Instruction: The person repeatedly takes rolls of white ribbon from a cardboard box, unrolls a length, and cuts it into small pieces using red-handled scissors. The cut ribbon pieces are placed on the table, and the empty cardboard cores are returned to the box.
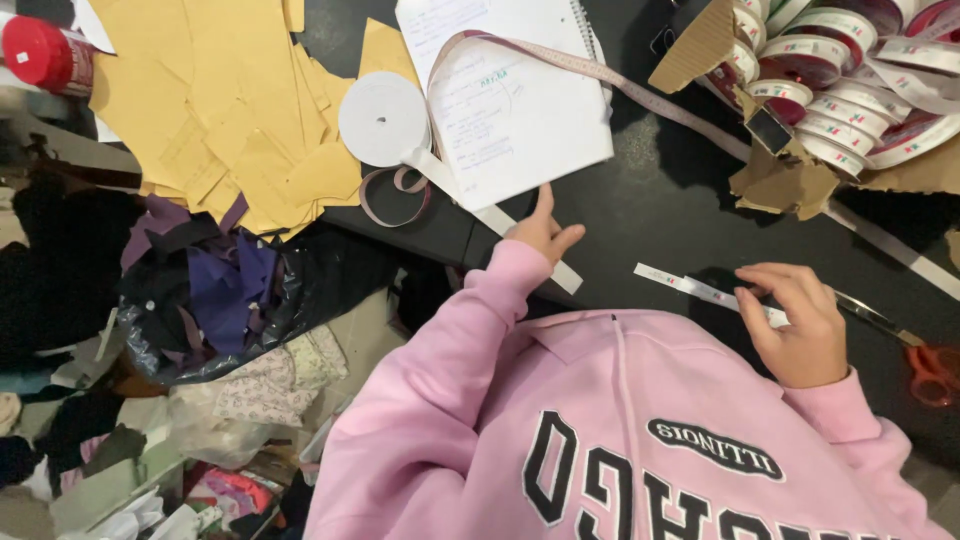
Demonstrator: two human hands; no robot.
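Head view: left hand (pixel 541 232) presses the white elastic band (pixel 500 220), fingers loosely spread, band running diagonally from its roll (pixel 383 118) toward the table edge. Right hand (pixel 800 325) pinches a short printed ribbon strip (pixel 700 290) lying nearly level on the black table (pixel 650 200); scissors (pixel 915 355) lie just beside, bare tabletop between the hands.

A black bench (pixel 660 190) fills the upper right, evenly lit. Left of it, a black bag (pixel 300 290) of fabric scraps sits among heaped cloth (pixel 90 440) below.
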